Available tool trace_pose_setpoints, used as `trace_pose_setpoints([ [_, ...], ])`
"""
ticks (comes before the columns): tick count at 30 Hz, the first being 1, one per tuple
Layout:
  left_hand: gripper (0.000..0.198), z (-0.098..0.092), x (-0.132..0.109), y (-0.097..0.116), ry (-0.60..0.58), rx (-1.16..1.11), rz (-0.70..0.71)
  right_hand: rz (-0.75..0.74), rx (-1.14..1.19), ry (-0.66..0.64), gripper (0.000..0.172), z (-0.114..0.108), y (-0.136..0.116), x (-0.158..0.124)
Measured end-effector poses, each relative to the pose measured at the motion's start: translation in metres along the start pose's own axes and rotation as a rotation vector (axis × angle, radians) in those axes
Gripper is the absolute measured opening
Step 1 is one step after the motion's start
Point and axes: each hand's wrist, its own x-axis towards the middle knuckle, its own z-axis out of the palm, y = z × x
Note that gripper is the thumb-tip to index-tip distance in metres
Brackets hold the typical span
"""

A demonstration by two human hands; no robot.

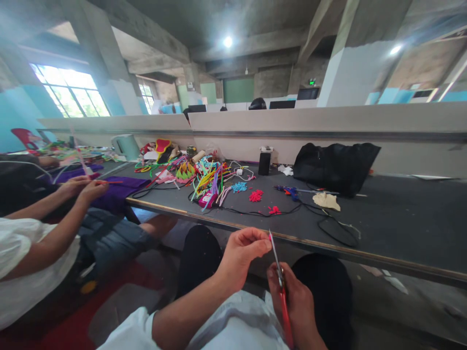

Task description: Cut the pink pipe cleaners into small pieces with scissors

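Note:
My left hand (245, 253) is closed in a pinch above the table's front edge. A small pink-red piece (270, 236) shows at its fingertips; most of it is hidden by the fingers. My right hand (297, 299) grips a pair of scissors (284, 304) with red handles, their blades pointing up. The blade tips reach the pink-red piece, right beside my left fingertips. On the table beyond lie a heap of short red pieces (256, 196), a smaller red heap (274, 210) and a heap of short blue pieces (239, 186).
Colourful fuzzy stems (213, 182) lie bundled at centre-left. A blue glue gun (292, 192), black cables (323, 228), cream cloth (326, 201) and black bag (333, 167) are to the right. A co-worker's hands (85, 187) hold a thin orange-red stem at left.

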Motion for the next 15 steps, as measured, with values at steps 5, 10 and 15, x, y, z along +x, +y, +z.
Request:
trace_pose_setpoints([
  [5, 0.009, 0.0037, -0.0029, 0.0004, 0.036, -0.006, 0.004, -0.014, 0.021, 0.009, 0.027, -0.0001, -0.0043, -0.0008],
  [10, 0.008, 0.0028, -0.002, -0.0022, 0.03, -0.009, 0.018, -0.023, 0.079, -0.003, 0.026, -0.0012, -0.0057, -0.0005],
  [15, 0.007, 0.0039, -0.0013, -0.0024, 0.048, -0.024, 0.016, -0.005, 0.094, 0.009, 0.029, 0.0007, -0.0038, -0.0014],
])
